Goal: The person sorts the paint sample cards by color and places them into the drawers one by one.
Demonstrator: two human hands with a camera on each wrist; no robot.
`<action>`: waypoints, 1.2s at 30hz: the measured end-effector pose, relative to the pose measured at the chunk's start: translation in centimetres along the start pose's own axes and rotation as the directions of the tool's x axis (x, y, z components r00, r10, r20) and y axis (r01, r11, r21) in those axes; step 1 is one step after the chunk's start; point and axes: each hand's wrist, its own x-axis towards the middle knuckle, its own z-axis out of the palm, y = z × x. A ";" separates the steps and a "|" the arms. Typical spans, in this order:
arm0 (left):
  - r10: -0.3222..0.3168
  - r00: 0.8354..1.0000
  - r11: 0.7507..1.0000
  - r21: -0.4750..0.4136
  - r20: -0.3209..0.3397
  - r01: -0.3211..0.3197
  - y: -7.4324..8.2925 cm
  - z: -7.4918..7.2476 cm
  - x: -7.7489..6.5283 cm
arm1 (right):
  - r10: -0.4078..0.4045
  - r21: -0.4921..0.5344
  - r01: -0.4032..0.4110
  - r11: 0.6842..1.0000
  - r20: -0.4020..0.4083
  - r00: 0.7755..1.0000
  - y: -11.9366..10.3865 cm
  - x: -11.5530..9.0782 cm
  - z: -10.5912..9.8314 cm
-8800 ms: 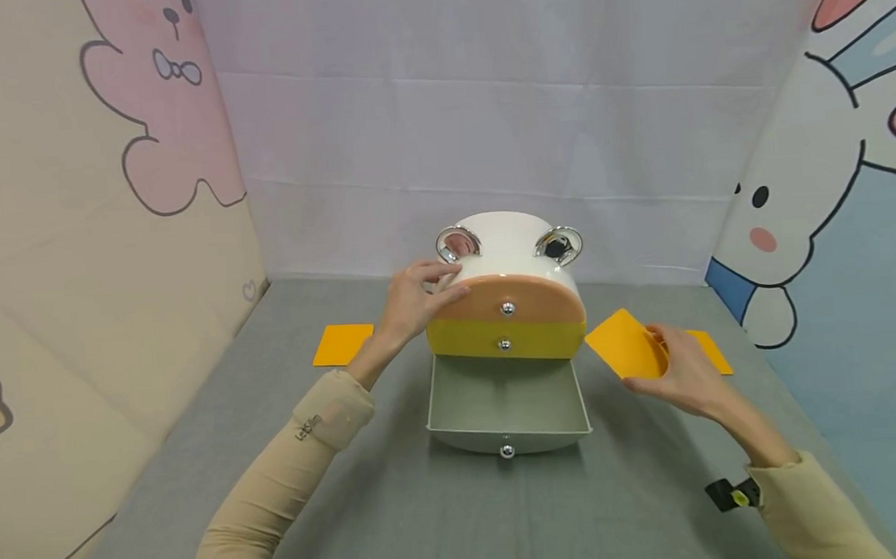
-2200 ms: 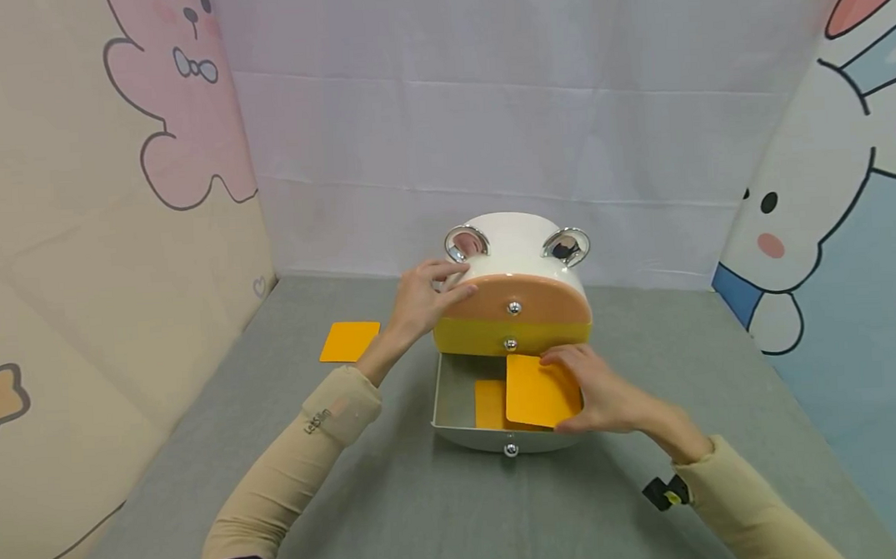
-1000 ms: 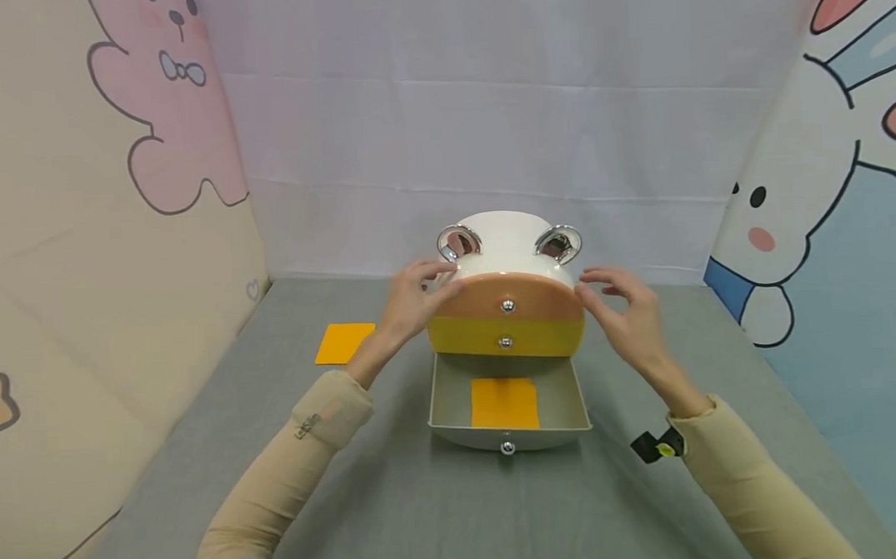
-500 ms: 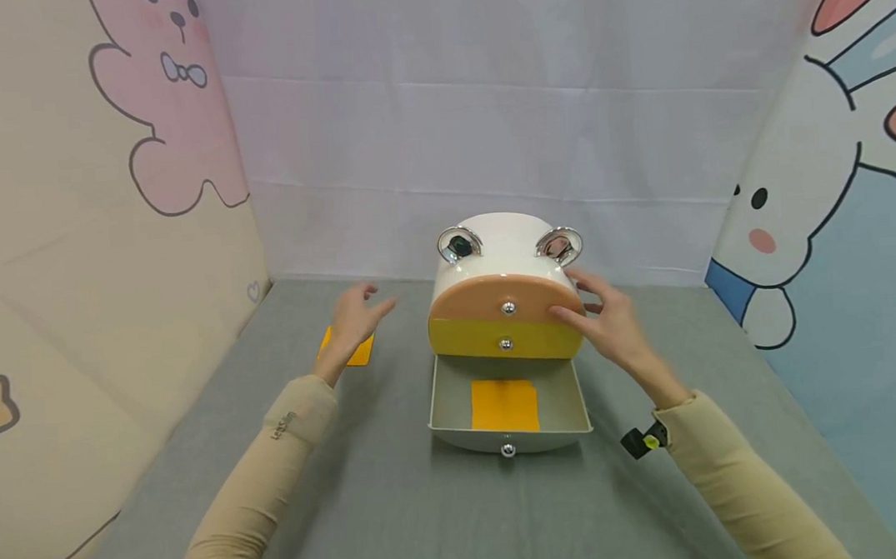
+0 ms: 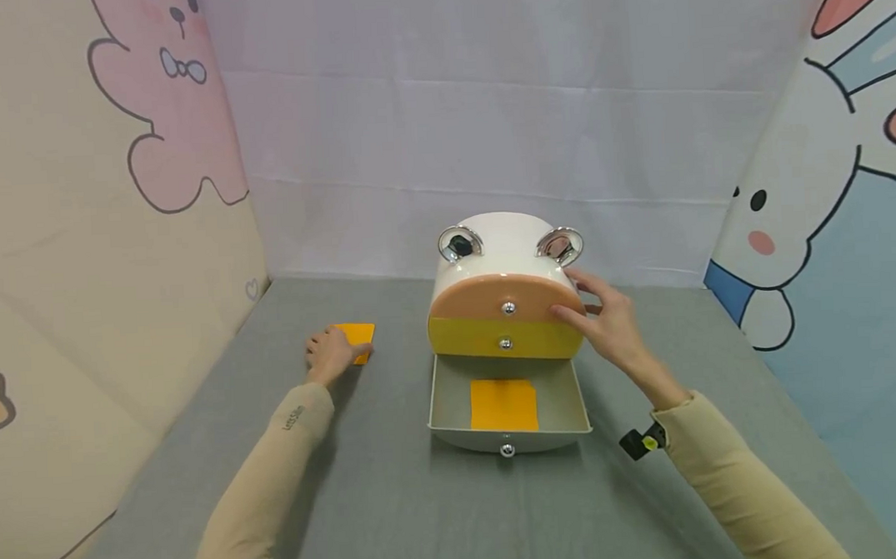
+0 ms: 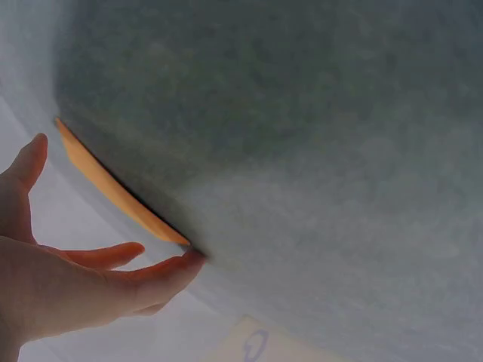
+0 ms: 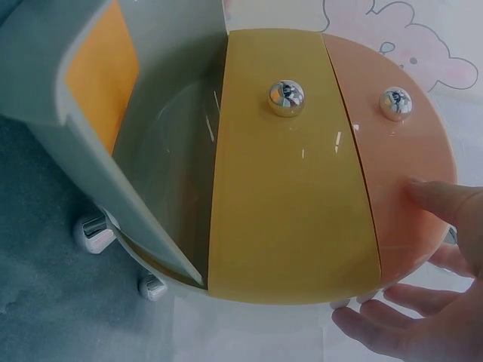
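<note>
A frog-faced drawer box [image 5: 509, 235] stands mid-table with its grey-green bottom drawer [image 5: 455, 439] pulled out. An orange card [image 5: 504, 406] lies in that drawer. My right hand [image 5: 611, 326] holds the box's upper right side, thumb on the peach top drawer front [image 7: 407, 219] and fingers round the edge. On the table to the left, my left hand [image 5: 329, 353] reaches over another orange card [image 5: 357, 333] and partly hides it. In the left wrist view, one fingertip is right at the end of this card [image 6: 113, 188], while the thumb stands apart from it.
The yellow middle drawer [image 5: 458, 337] is closed, and each drawer front has a silver knob. Two silver rings [image 5: 460, 244] stick up from the box top. A white cloth [image 5: 337, 151] hangs behind the grey table [image 5: 397, 498], with printed cloths at both sides.
The right hand put an orange card into the bottom drawer, then moved up to grip the box's right side. My left hand left the box and moved left, down to the card on the table.
</note>
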 end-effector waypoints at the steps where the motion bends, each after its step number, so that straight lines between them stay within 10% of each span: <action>1: -0.013 1.000 1.000 0.011 0.003 0.013 0.0 0.2 0.1 | 0.000 -0.002 0.000 1.000 0.000 1.000 0.0 0.0 0.0; 24: -0.040 0.997 0.999 0.014 -0.065 0.041 -0.1 1.1 1.0 | -0.001 0.010 0.001 1.000 -0.021 1.000 0.1 -0.2 0.0; 36: 0.061 0.995 0.992 -0.106 -0.078 -0.069 0.8 -2.3 -0.9 | -0.007 0.019 0.007 1.000 -0.032 0.999 0.1 -0.3 0.1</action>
